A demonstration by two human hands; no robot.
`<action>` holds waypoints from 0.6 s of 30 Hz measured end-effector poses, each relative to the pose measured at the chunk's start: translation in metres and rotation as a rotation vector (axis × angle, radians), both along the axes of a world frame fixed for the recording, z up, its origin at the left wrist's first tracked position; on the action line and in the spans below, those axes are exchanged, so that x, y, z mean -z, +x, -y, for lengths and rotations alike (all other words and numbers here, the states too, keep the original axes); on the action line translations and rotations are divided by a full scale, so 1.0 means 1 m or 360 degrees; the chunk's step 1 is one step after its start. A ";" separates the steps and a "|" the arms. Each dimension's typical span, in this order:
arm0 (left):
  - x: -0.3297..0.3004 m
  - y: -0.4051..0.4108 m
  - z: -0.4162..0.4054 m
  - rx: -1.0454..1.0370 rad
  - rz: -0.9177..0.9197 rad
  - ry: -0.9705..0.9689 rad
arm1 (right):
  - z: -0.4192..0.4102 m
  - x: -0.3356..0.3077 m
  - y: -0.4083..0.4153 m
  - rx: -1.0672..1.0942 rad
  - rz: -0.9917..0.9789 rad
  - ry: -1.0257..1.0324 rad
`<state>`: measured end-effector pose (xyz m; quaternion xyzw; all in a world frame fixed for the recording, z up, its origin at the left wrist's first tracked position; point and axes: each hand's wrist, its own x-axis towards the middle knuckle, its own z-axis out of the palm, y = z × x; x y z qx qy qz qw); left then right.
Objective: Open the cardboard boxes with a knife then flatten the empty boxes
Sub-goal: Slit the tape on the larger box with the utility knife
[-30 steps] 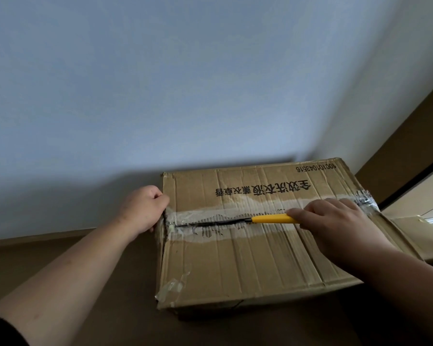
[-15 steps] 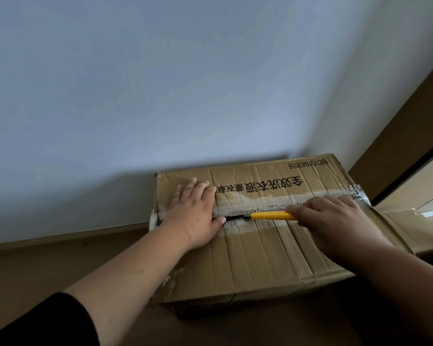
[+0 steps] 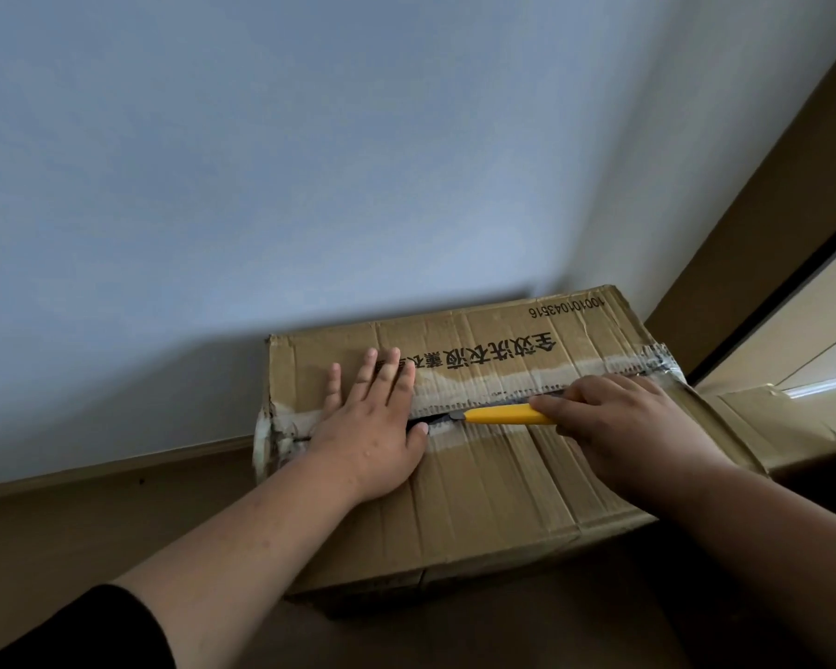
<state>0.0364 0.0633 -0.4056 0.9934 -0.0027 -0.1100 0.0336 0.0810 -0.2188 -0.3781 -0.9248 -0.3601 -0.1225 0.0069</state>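
At the left end of the cardboard box (image 3: 479, 480), left hand (image 3: 375, 437) lies flat on top, fingers (image 3: 365, 371) straight and slightly spread, pressing the far flap; thumb tip at the taped centre seam (image 3: 517, 379). Seam split dark just right of thumb. Box sits against the wall (image 3: 310, 161), long axis left-right. Further right, the yellow knife (image 3: 505, 415) lies along the seam, tip pointing left. Right hand (image 3: 618, 417) grips its handle, fingers curled round it.
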 end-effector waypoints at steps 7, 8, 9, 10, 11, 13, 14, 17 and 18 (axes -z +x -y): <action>-0.001 0.013 0.025 0.0046 -0.0012 -0.0064 | 0.010 -0.002 -0.002 0.0056 -0.0060 -0.0043; 0.000 0.014 0.028 0.0050 -0.0012 -0.0072 | 0.011 -0.003 -0.001 0.0069 -0.0063 -0.0043; 0.000 0.016 0.030 0.0055 -0.0010 -0.0078 | 0.013 -0.004 -0.001 0.0084 -0.0059 -0.0047; 0.000 0.017 0.032 0.0060 -0.0011 -0.0080 | 0.015 -0.004 -0.001 0.0097 -0.0052 -0.0045; 0.000 0.018 0.034 0.0067 -0.0014 -0.0077 | 0.016 -0.005 -0.001 0.0105 -0.0049 -0.0032; 0.000 0.020 0.038 0.0074 -0.0019 -0.0071 | 0.020 -0.006 -0.003 0.0111 -0.0057 -0.0017; 0.000 0.021 0.041 0.0074 -0.0019 -0.0069 | 0.021 -0.006 -0.003 0.0113 -0.0059 -0.0025; 0.000 0.024 0.049 0.0083 -0.0020 -0.0070 | 0.029 -0.006 -0.003 0.0116 -0.0012 -0.0039; 0.000 0.024 0.052 0.0090 -0.0023 -0.0074 | 0.032 -0.006 -0.003 0.0120 0.0003 -0.0047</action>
